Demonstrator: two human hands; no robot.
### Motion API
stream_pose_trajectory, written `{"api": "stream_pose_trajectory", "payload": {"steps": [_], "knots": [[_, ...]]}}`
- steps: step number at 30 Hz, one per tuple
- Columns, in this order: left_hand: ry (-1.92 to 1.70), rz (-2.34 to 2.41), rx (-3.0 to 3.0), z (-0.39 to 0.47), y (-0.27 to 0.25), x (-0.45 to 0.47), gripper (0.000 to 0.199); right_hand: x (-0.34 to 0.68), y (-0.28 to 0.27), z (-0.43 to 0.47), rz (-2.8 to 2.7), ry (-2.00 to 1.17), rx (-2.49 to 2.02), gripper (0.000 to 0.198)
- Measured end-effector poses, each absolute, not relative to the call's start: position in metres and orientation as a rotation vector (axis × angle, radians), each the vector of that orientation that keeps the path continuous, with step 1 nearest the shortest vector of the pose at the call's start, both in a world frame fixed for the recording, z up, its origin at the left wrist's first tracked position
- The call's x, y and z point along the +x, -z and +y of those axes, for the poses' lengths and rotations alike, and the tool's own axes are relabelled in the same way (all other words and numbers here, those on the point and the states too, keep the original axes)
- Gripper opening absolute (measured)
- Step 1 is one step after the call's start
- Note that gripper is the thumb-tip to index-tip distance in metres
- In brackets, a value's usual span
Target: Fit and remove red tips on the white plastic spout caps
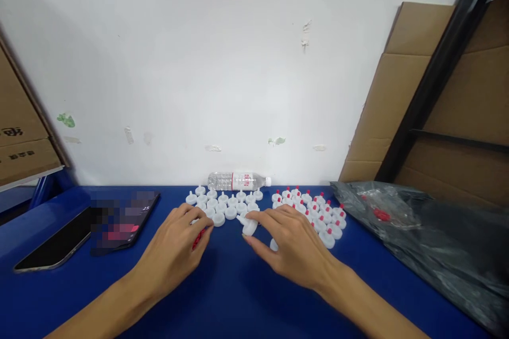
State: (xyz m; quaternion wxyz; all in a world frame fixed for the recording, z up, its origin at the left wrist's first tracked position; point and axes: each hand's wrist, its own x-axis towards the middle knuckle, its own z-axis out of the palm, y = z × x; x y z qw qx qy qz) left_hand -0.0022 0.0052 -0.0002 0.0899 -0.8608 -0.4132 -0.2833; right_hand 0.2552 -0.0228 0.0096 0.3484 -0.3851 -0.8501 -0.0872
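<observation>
My right hand (pixel 292 241) pinches a white plastic nozzle cap (pixel 249 225) between thumb and fingers, tilted with its spout to the left. My left hand (pixel 177 238) is curled, its thumb and fingertips close together. Small red tips (pixel 198 239) show in the gap between its thumb and fingers; whether they are gripped or lie behind I cannot tell. Beyond the hands, several white nozzle caps (pixel 230 212) without red tips stand upright in a group. To the right, more nozzle caps (pixel 326 237) stand with red tips on their spouts, some partly hidden by my right hand.
A clear water bottle (pixel 220 180) lies against the white wall. Two phones (pixel 55 243) rest at left on the blue tabletop (pixel 234 296). A dark plastic bag (pixel 437 243), with a clear bag of red pieces (pixel 382 215) on it, covers the right side. Cardboard (pixel 389 100) leans behind.
</observation>
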Motion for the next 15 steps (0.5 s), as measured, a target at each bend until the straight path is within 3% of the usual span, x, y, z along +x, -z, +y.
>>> {"api": "stream_pose_trajectory", "payload": {"steps": [6,15], "knots": [[0.306,-1.325,-2.366,0.0012,0.0021,-0.0006,0.020,0.2578,-0.0100,-0.0217,-2.290,0.334,-0.990,0.027],[0.142,-1.456,-2.380,0.0017,0.0068,0.0023,0.020,0.2565,-0.0107,-0.0235,-2.320,0.331,-0.990,0.026]]}}
